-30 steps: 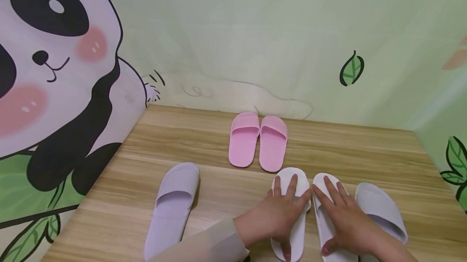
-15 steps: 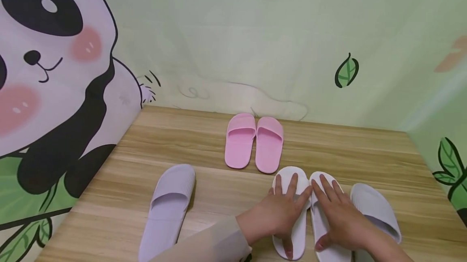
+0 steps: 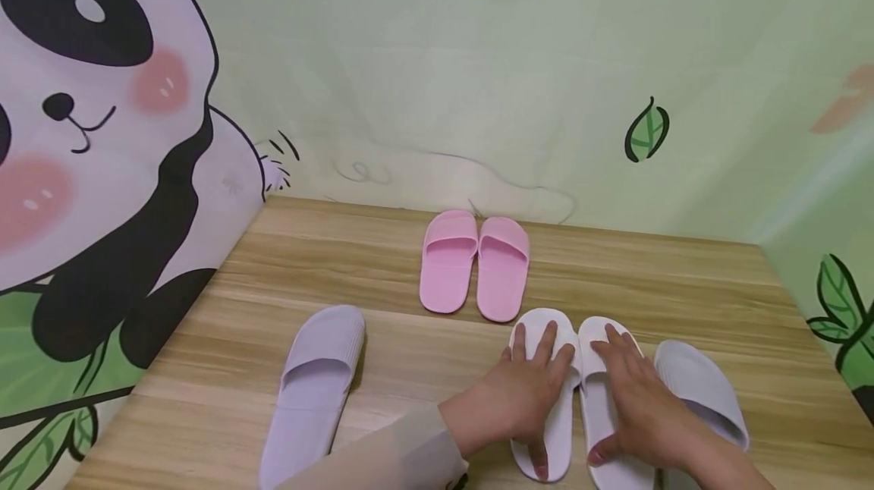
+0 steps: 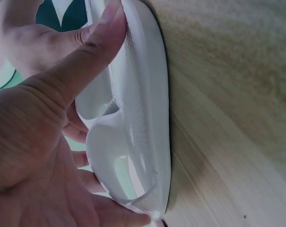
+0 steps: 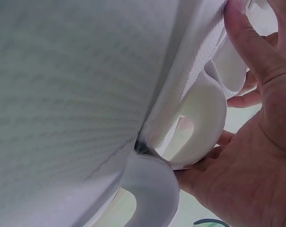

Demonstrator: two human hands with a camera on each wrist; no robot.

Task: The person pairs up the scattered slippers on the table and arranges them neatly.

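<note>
Pairing step, judged: left hand and right hand, fingers spread with thumbs hooked at the edges, grip white slippers side by side at tabletop front. Next: square heels, release.

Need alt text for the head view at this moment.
Two hands, left hand and right hand, each rest on one white slipper of a pair on a wooden table; pink slippers sit behind, lilac slippers at either side.
</note>
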